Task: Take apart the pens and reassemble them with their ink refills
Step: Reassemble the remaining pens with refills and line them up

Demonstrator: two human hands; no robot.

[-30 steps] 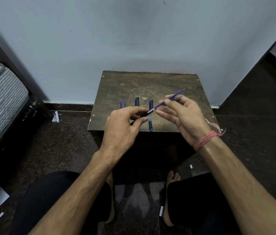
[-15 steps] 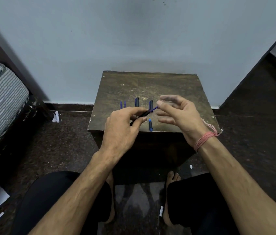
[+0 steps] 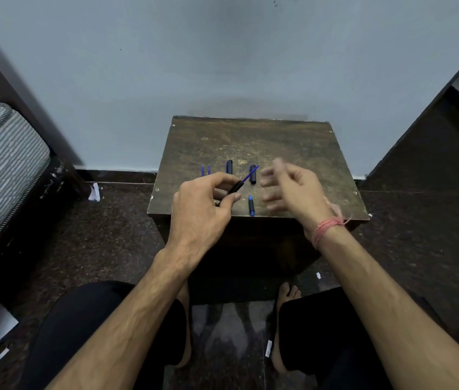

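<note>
Bare forearms and feet, black trousers [image 3: 87,327], a pink thread wristband [image 3: 327,228] (frayed ends) on the right wrist.

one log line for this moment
left hand: holds pen barrel, refill protruding | right hand: empty, blurred | blue cap: on table

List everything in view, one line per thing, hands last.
wooden table: 1, brown, centre, against the wall
pen barrel with refill sticking out: 1, black and blue, in left hand
black tubes: 2, upright-lying, mid table
thin blue pieces: 2, table's left part
blue tip piece: 1, near front edge
mattress: 1, grey striped, far left
wrist thread: 1, pink, right wrist
left hand: grips the barrel
right hand: blurred, fingers loose, holds nothing
</note>
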